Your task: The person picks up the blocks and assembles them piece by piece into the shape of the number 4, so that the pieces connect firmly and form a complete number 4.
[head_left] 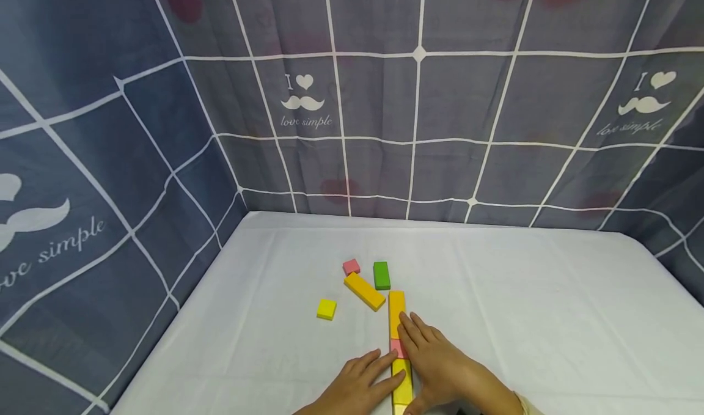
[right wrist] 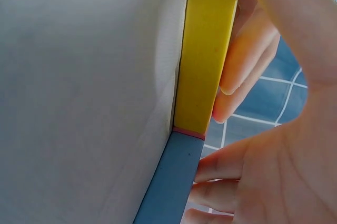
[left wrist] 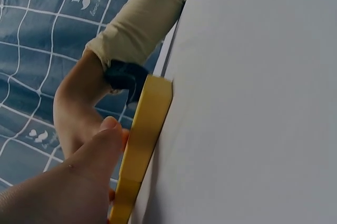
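A straight row of blocks lies on the white table: an orange-yellow block [head_left: 396,315], a pink block [head_left: 395,346], a yellow block [head_left: 403,385] and a paler end block [head_left: 399,409]. My left hand [head_left: 357,387] touches the row from the left, its fingertips at the pink and yellow blocks. Along the right side my right hand [head_left: 440,363] lies with extended fingers against the row, its thumb near the close end. In the right wrist view a blue block face [right wrist: 171,176] adjoins the yellow block [right wrist: 205,58], a thin pink strip between them.
Beyond the row lie a loose orange-yellow block [head_left: 365,291], a small pink block [head_left: 351,266] and a green block [head_left: 382,275]. A yellow square block [head_left: 326,309] sits to the left. Checked curtains [head_left: 379,170] hang behind the table [head_left: 550,305].
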